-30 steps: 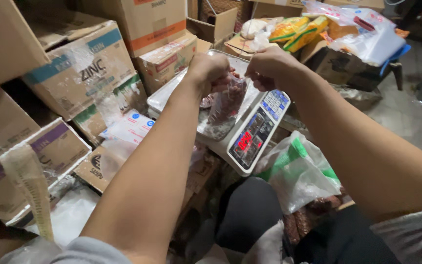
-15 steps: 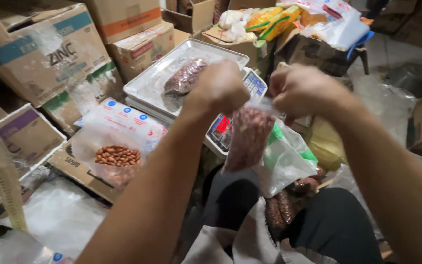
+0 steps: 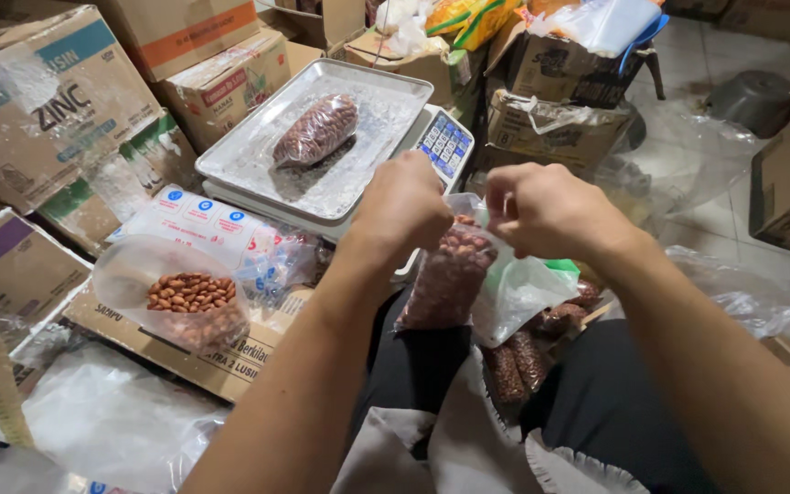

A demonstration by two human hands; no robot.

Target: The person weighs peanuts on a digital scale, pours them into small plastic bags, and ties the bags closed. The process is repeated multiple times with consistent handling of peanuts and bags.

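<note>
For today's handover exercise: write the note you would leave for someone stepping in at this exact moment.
Left hand and right hand both grip the top of a clear bag of peanuts, held above the lap.
One filled bag lies on the scale tray.
Finished bags lie by the right thigh.
Loose peanuts wait in an open bag on the left.
The held bag looks not yet closed.

The clear, glossy plastic bag of brown peanuts [image 3: 447, 274] is thin and crinkled. Behind it, the dull silver metal weighing tray [image 3: 386, 110] looks smooth under a wrinkled plastic film, while the matt brown cardboard boxes [image 3: 221, 82] left of that tray carry shiny tape.
</note>
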